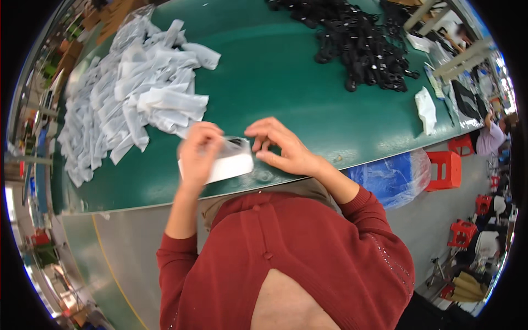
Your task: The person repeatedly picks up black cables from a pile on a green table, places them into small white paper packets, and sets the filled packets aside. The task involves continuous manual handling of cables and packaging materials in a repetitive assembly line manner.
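Packet (231, 167), long axis left-to-right, is overlapped at its left end by the left hand (198, 156) (nearer; grip too blurred to tell) and flanked at its right by the unclasped right hand (284, 149).

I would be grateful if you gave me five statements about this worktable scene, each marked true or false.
1. The left hand is at the left part of a white rectangular packet with clear film. True.
2. The heap of translucent white plastic sleeves lies right of the packet. False: the heap lies to the packet's left and beyond it.
3. A pile of black corded items lies on the far right of the green tabletop. True.
4. The right hand rests on the black pile. False: it is near the packet's right end, thumb and fingers apart.
5. A red plastic stool stands right of a blue object covered with clear plastic. True.
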